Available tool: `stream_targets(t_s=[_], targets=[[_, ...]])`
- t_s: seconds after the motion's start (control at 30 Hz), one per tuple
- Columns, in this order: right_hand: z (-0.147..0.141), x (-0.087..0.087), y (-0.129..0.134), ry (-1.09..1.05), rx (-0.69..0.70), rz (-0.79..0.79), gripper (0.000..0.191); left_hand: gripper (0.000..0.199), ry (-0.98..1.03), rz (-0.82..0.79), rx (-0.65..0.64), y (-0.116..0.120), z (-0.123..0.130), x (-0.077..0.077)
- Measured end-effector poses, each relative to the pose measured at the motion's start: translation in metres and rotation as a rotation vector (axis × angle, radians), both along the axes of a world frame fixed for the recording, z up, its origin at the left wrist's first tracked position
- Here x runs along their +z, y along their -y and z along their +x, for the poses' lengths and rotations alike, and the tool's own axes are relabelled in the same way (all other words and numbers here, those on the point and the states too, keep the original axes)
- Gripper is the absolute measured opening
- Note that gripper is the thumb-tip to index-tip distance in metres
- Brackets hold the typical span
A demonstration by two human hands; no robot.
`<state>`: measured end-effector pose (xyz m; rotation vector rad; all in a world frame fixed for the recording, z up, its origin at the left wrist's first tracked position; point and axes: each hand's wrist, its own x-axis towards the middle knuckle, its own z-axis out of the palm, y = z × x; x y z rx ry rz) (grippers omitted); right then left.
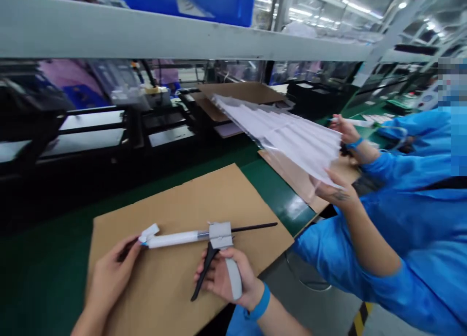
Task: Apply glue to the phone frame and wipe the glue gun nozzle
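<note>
A caulking gun (pixel 220 235) with a grey body, grey handle, black trigger and black rod lies level above a sheet of brown cardboard. My right hand (pixel 233 275) is wrapped round its handle, the fingers reaching toward the trigger. From the gun's front, a slim white tube (pixel 174 239) points left. At that far end my left hand (pixel 116 267) pinches the tip, where a small white flap-like piece (pixel 150 231) sticks up; a bit of blue shows by the fingertips. What exactly the fingertips cover is hidden.
Cardboard (pixel 189 195) lies on the green bench (pixel 29 277). To the right, a co-worker in blue holds a fan of white sheets (pixel 284 132) in clear plastic. Black racks (pixel 134 127) stand behind; a white shelf beam (pixel 146 34) crosses above, carrying a blue bin (pixel 219 5).
</note>
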<state>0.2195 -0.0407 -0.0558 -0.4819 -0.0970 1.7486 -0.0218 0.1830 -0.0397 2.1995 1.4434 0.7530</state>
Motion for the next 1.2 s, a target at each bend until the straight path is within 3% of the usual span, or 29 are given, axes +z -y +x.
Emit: stream_targets(t_s=[0.07, 0.17, 0.23, 0.37, 0.47, 0.63, 1.2], targets=[[-0.001, 0.000, 0.003, -0.055, -0.004, -0.043, 0.072, 0.063, 0.157, -0.114, -0.018, 0.010, 0.006, 0.007], [-0.002, 0.001, 0.013, -0.085, -0.028, -0.074, 0.064, 0.074, 0.297, -0.139, -0.010, 0.022, 0.012, 0.007], [-0.001, 0.000, 0.021, -0.074, -0.053, -0.075, 0.056, 0.072, 0.402, -0.183, -0.065, 0.027, 0.012, -0.001], [0.005, -0.006, 0.030, -0.035, -0.084, -0.115, 0.047, 0.059, 0.412, -0.222, -0.054, 0.028, 0.007, -0.026], [0.008, -0.008, 0.032, -0.002, -0.069, -0.149, 0.046, 0.047, 0.437, -0.225, -0.084, 0.029, 0.005, -0.034], [0.008, -0.005, 0.031, 0.043, -0.054, -0.171, 0.050, 0.037, 0.488, -0.210, -0.135, 0.031, 0.007, -0.035], [0.006, 0.004, 0.029, 0.088, -0.124, -0.236, 0.055, 0.035, 0.506, -0.198, -0.127, 0.033, 0.008, -0.029]])
